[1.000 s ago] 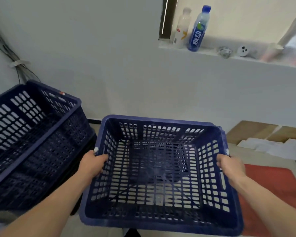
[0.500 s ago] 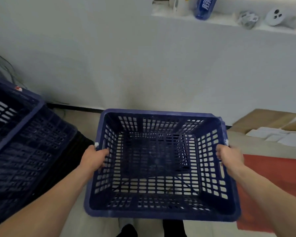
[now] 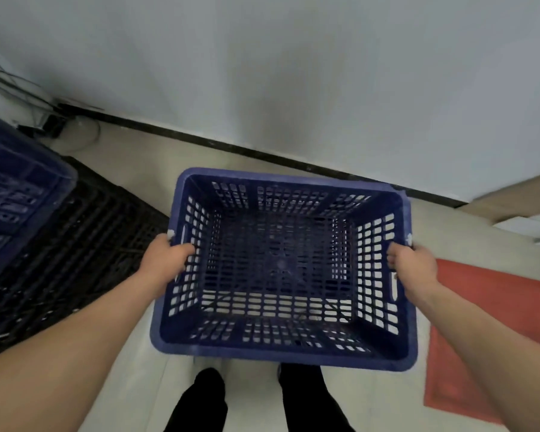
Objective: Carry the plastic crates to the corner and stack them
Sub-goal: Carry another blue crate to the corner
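Observation:
I hold an empty blue slotted plastic crate (image 3: 281, 353) in front of me, above the pale floor near the wall. My left hand (image 3: 164, 260) grips its left rim, fingers curled over the edge into the crate. Gripping the right rim the same way is my right hand (image 3: 413, 266). At the left edge stands another blue crate (image 3: 16, 194), seen only in part, on top of a black slotted crate or pallet (image 3: 75, 260).
A white wall with a black skirting strip (image 3: 262, 154) runs behind the crate. Cables (image 3: 19, 98) gather in the far left corner. A red mat (image 3: 493, 322) lies on the floor at right, with cardboard and white sheets (image 3: 524, 213) beyond it. My dark trouser legs (image 3: 200, 400) show below.
The view has tilted down toward the floor; the shelf with bottles has left the frame. The held crate sits lower against the skirting, and the left crates have slid toward the frame's edge.

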